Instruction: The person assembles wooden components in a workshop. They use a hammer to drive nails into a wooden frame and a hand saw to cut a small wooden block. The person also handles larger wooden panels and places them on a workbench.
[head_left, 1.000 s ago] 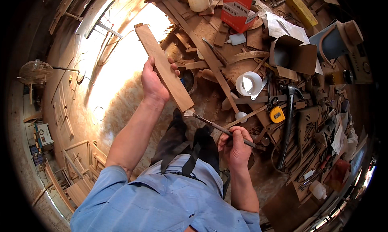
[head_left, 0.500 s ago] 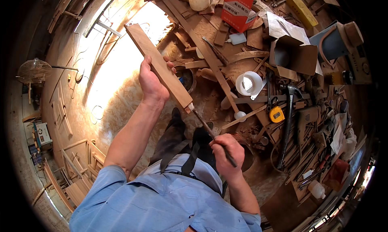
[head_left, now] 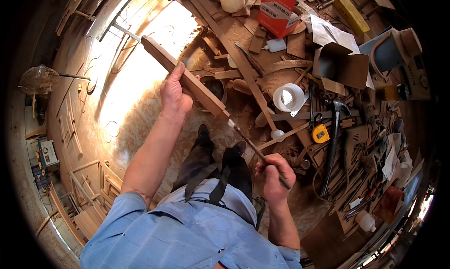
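My left hand (head_left: pixel 176 96) is closed around a long brown wooden board (head_left: pixel 206 96), slanting from upper left to lower right, its narrow edge turned up. A short tenon (head_left: pixel 226 115) projects from the board's near end. In my right hand (head_left: pixel 276 176) I grip a thin dark stick (head_left: pixel 249 144) pointing up and left. White, paste-like stuff covers its tip, which lies just beside the tenon; whether they touch I cannot tell. Behind the board sits a round container (head_left: pixel 214 88), partly hidden.
To the right, a cluttered bench carries a white tub (head_left: pixel 288 98), a hammer (head_left: pixel 336 128), a yellow tape measure (head_left: pixel 320 133), an open cardboard box (head_left: pixel 349 67) and a red box (head_left: pixel 277 11). Wooden frames (head_left: pixel 89 194) stand at lower left, a wire-guarded fan (head_left: pixel 40 79) at far left.
The board has rolled in my left hand, from its broad face to its narrow edge. My right hand and the stick have moved slightly right, and the tip has drawn back from the board's end.
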The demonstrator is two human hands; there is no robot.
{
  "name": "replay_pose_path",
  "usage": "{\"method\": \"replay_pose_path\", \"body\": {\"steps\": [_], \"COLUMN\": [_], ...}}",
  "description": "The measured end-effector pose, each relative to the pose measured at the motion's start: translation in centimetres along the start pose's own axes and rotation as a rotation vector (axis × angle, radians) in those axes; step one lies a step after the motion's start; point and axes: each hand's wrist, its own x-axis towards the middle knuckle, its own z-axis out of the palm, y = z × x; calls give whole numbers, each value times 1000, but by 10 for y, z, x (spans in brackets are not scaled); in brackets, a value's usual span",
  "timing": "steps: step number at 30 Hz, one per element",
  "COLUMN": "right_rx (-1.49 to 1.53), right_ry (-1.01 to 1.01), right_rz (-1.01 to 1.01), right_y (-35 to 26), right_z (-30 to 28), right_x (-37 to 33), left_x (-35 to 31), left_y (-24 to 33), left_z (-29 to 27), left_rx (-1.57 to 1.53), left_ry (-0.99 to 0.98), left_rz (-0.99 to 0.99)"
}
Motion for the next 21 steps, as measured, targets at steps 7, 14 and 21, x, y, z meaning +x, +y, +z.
{"method": "replay_pose_path", "body": {"steps": [7,14,21], "right_rx": [333,239,-53], "right_ry": [147,176,147], "right_rz": [92,232,181], "right_y": [12,20,22], "right_z": [-5,3,7], "right_x": [-11,-3,0], "left_x": [2,-6,-18], "left_y": [-12,-16,-17], "left_z": [-13,-11,-13], "left_rx": [132,105,187], "left_ry": [-22,-26,-72], "left_rz": [21,-72,-47]}}
